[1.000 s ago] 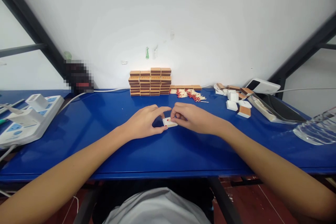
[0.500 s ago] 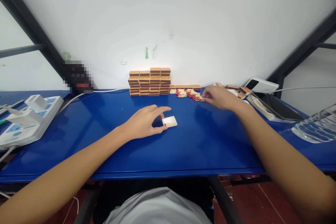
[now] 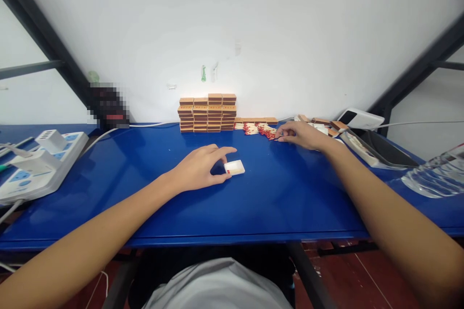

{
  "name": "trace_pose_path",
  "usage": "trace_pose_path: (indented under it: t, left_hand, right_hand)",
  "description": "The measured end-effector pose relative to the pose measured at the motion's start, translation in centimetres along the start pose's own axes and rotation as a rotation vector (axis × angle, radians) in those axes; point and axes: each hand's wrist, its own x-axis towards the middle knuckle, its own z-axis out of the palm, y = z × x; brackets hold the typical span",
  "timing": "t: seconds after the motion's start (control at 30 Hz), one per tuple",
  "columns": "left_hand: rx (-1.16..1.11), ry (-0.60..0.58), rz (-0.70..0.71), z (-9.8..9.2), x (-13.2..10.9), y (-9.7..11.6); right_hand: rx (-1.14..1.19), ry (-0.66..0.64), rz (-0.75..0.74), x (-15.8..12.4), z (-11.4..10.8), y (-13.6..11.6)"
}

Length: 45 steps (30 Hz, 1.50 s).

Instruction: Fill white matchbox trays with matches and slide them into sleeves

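Note:
A small white matchbox tray (image 3: 237, 166) lies on the blue table, with a few red-headed matches along its near side. My left hand (image 3: 201, 168) steadies its left end between thumb and a bent finger, the index finger stretched out above. Further back, my right hand (image 3: 299, 134) has its fingertips pinched together at the right edge of a loose pile of red-tipped matches (image 3: 266, 129). A dark-tipped match seems to stick out from the pinch; the fingers partly cover it.
Stacked matchboxes (image 3: 207, 115) stand against the wall, with a low row of boxes (image 3: 259, 120) beside them. Loose box parts (image 3: 321, 124), a white device (image 3: 360, 119) and a clear plastic bottle (image 3: 435, 176) are at right. A power strip (image 3: 68, 157) lies at left.
My right hand has shifted slightly left and down at the edge of the match pile, fingertips closing. My left hand and the tray stay in place.

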Motion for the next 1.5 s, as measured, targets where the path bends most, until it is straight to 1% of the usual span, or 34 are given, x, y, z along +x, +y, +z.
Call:
trace_pose_path:
  t: [0.17, 0.4, 0.53, 0.73, 0.93, 1.03, 1.23, 1.33, 1.4, 1.5]
  left_hand:
    - [-0.002, -0.016, -0.01, -0.1, 0.0, 0.0]
    - [-0.006, -0.016, -0.012, 0.0, 0.1, 0.0]
    - [-0.008, -0.019, -0.014, 0.0, 0.1, -0.1]
    - [-0.002, -0.022, -0.014, 0.0, 0.1, 0.0]
    - [-0.001, -0.005, -0.001, 0.1, 0.0, -0.1]
    - [0.001, -0.005, -0.002, 0.1, 0.0, -0.1]
    - [-0.001, -0.016, -0.006, 0.0, 0.1, -0.1]
    - [-0.002, -0.016, -0.006, 0.0, 0.1, -0.1]
    - [-0.008, -0.007, -0.002, 0.1, 0.0, -0.1]
    - [-0.017, 0.004, 0.004, 0.1, 0.0, -0.1]
  right_hand:
    - [0.01, 0.038, -0.059, 0.3, 0.4, 0.3]
    - [0.021, 0.046, -0.072, 0.4, 0.6, 0.0]
    - [0.026, 0.018, -0.039, 0.4, 0.6, 0.0]
    - [0.026, -0.038, 0.067, 0.4, 0.6, -0.2]
    - [-0.015, -0.055, 0.088, -0.3, -0.5, -0.3]
    - [-0.016, -0.092, 0.087, -0.6, -1.1, -0.1]
    - [-0.023, -0.135, 0.144, -0.5, -0.8, -0.2]
    - [-0.039, -0.13, 0.151, -0.4, -0.5, -0.6]
    - [-0.011, -0.13, 0.115, -0.4, -0.5, -1.4]
    - [0.087, -0.14, 0.027, -0.6, -0.3, -4.0]
